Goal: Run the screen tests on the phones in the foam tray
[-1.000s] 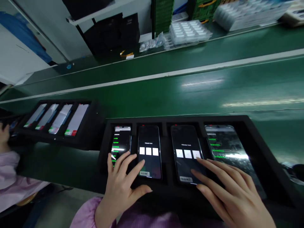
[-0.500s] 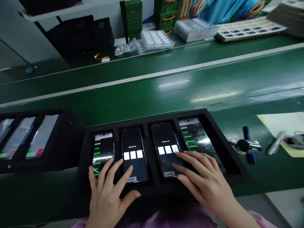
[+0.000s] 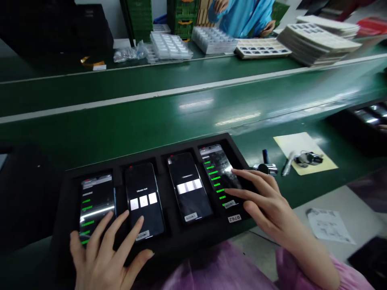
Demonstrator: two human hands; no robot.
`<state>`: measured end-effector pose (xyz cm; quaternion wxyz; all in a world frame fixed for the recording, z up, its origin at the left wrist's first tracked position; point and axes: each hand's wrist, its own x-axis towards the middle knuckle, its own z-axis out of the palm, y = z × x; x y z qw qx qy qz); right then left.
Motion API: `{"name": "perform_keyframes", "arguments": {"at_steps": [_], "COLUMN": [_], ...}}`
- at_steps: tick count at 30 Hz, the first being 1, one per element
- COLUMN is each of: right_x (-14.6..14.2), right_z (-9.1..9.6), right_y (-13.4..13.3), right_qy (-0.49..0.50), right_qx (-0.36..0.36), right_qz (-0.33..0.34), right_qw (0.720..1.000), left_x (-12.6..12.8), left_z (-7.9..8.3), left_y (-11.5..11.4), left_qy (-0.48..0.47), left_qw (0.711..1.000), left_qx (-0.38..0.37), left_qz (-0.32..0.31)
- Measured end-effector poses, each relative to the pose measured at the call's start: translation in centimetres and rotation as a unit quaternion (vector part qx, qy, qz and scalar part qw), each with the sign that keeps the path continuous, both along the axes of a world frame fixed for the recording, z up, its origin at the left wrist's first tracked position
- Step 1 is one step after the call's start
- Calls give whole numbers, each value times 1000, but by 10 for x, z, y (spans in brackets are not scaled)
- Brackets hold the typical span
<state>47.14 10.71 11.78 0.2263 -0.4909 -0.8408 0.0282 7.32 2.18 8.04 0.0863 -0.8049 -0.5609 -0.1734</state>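
Note:
A black foam tray (image 3: 169,225) holds several smartphones in separate slots. Fingers spread, my left hand (image 3: 105,257) lies over the lower part of the leftmost phone (image 3: 96,193), which shows green text lines, and reaches the edge of the second phone (image 3: 142,177). That one reads "Vibrator test" above three white squares. The third phone (image 3: 189,205) has a similar dark screen with blurred white squares. My right hand (image 3: 266,201) is open, with its fingertips over the rightmost phone (image 3: 216,173), whose screen lists green lines. Neither hand grasps anything.
Right of the tray lie a chrome-and-black object (image 3: 267,168), a pen-like tube (image 3: 288,163) and yellow paper (image 3: 302,141). Another dark tray (image 3: 27,201) stands left. Across the green bench, a person in blue (image 3: 242,18) is behind clear plastic trays (image 3: 171,46) and stacked sheets (image 3: 320,44).
My right hand has moved from the third phone to the rightmost phone. My left hand stays over the two left phones. The view has swung to the right.

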Motion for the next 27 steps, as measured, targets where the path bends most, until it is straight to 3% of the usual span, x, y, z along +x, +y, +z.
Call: {"name": "perform_keyframes", "arguments": {"at_steps": [3, 8, 15, 20, 27], "right_x": [19, 14, 12, 10, 8], "right_z": [-9, -22, -11, -21, -31], "right_y": [14, 38, 13, 6, 11], "right_qy": [-35, -7, 14, 26, 33], "right_qx": [-42, -34, 27, 34, 59], "right_qz": [-32, -74, -18, -7, -18], "right_qw": [998, 997, 999, 999, 998], "left_x": [0, 6, 5, 3, 4], "left_z": [-2, 2, 1, 6, 10], "left_y": [1, 1, 2, 4, 8], "left_qy": [-16, -19, -32, -22, 20], "left_qw": [1000, 1000, 999, 1000, 994], "left_qx": [5, 2, -7, -14, -49], "left_qz": [-1, 15, 20, 9, 98]}}
